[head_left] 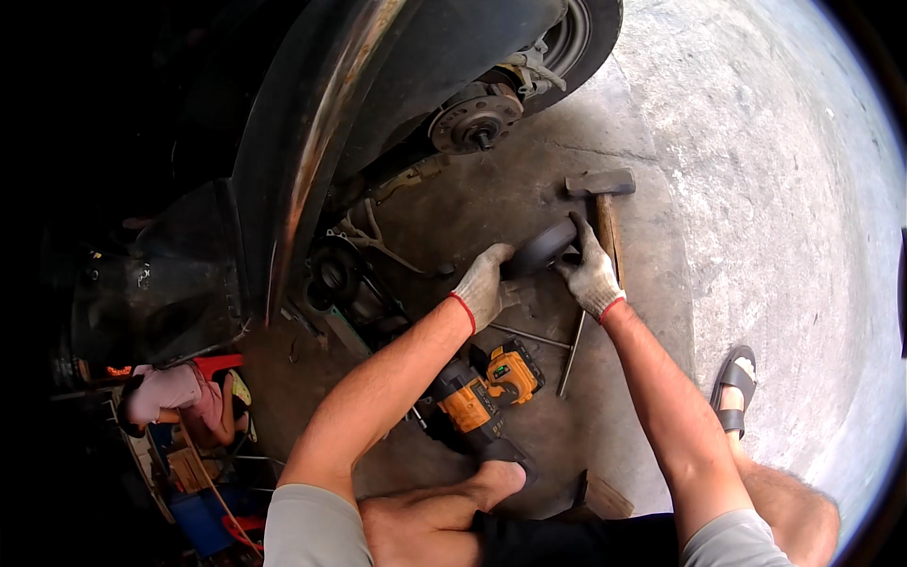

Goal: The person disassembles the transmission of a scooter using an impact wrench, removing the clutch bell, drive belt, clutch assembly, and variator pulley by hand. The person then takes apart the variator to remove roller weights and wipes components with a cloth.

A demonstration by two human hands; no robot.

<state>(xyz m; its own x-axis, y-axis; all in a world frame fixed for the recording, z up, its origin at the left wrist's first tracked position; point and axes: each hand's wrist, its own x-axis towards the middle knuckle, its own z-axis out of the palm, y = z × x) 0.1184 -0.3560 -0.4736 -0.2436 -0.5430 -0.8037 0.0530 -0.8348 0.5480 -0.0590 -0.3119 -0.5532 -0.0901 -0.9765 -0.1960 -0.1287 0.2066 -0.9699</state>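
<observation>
Both my hands wear pale, grimy knit gloves with red cuffs and grip a dark round part [540,244] tilted above the concrete floor. My left hand [480,285] holds its left side, fingers curled; my right hand [588,269] grips its right side. Beneath and beyond my right hand lies a sledgehammer [598,183] with a wooden handle. Below my hands are a steel T-handle wrench [570,362] and a yellow-and-black cordless power tool [463,406]. Ahead, a brake disc with a hub [474,123] sits under the dark body panel [378,57], beside a tire [590,57].
Black parts [335,274] and tools lie left of my hands under the panel. At the lower left, another person [189,397] in pink bends among wooden boards and a blue container [208,524]. My sandaled foot [733,397] rests on the right; a wood block [609,496] lies near me.
</observation>
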